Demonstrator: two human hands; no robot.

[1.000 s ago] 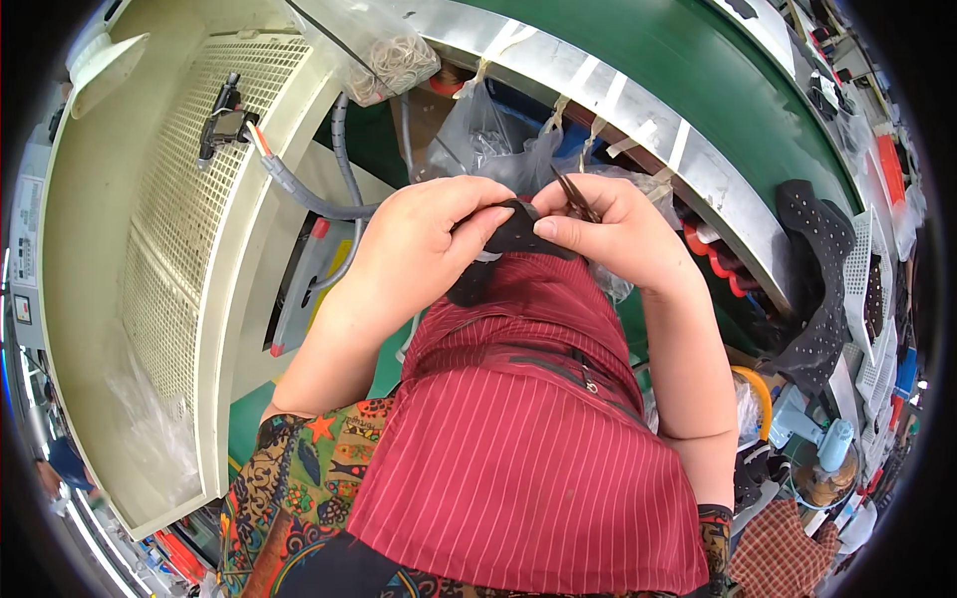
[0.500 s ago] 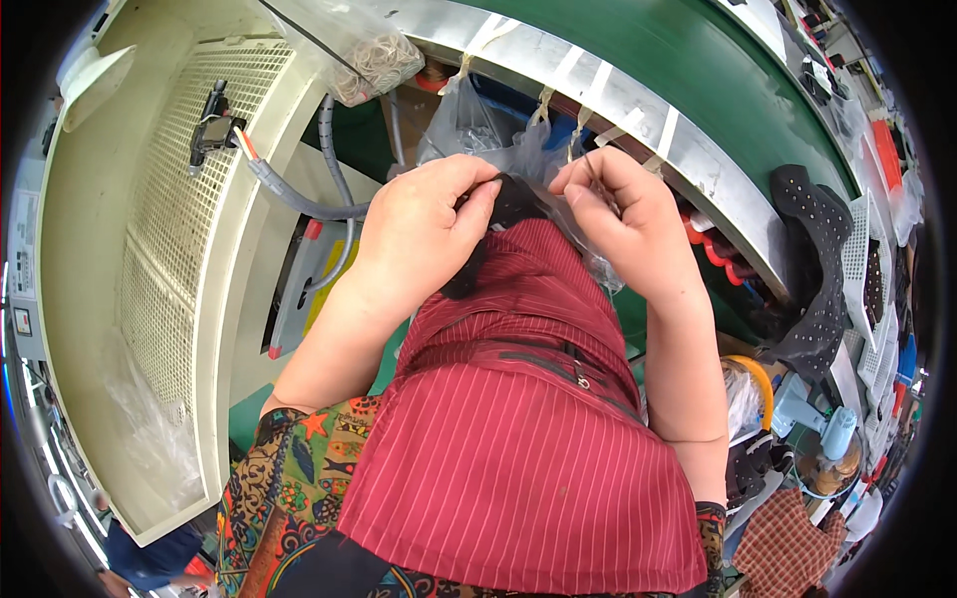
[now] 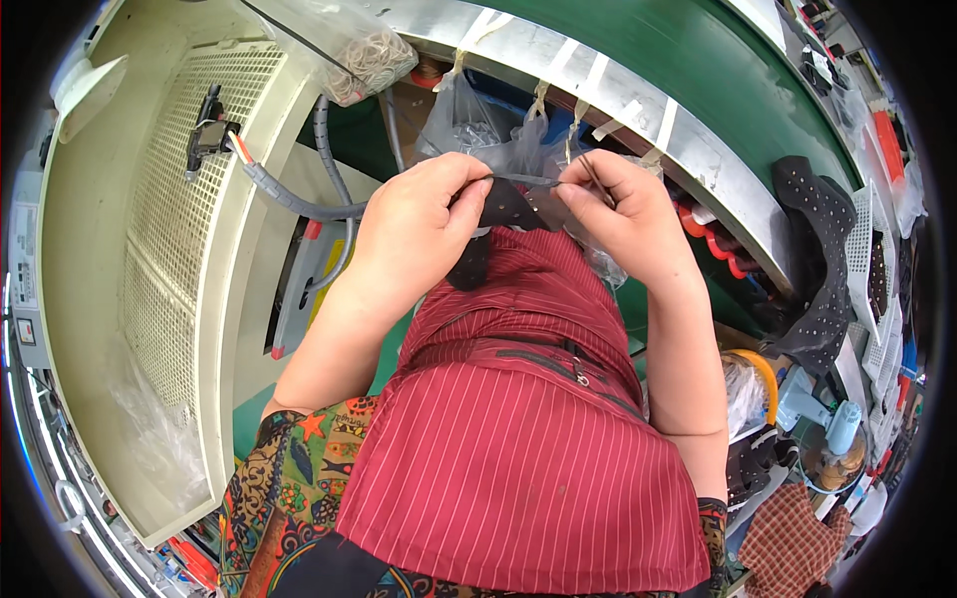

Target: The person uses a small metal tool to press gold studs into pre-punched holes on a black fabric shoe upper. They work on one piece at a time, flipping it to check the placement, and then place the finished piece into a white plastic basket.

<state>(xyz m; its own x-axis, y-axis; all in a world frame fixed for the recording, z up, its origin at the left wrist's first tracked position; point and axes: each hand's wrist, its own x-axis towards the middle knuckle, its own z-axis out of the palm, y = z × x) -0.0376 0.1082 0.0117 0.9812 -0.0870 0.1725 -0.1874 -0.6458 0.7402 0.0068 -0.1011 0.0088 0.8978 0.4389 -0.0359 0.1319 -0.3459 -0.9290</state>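
Note:
Above my lap, a dark cloth piece with small light dots [image 3: 506, 206] hangs between my hands, and its upper edge is stretched nearly straight. My left hand [image 3: 427, 214] pinches one end of that edge between thumb and fingers. At the other end, the fingertips of my right hand [image 3: 623, 204] are closed on the edge. A thin dark pointed tool [image 3: 595, 179] shows along the right hand's fingers; its kind is unclear. Part of the cloth droops below my left hand, and the curled fingers hide the gripped ends.
A cream metal housing with perforated panel [image 3: 204, 199] stands at left. Ahead runs a green belt [image 3: 688, 60] with a metal edge [image 3: 558, 70]. Clear plastic bags [image 3: 464, 125] hang under it. More dotted black cloth [image 3: 812, 259] drapes at right, near a light-blue fan [image 3: 842, 431].
The cloth's edge is now pulled straighter between my hands, and more of its dotted face shows. The right hand has shifted slightly; both hands keep their pinch.

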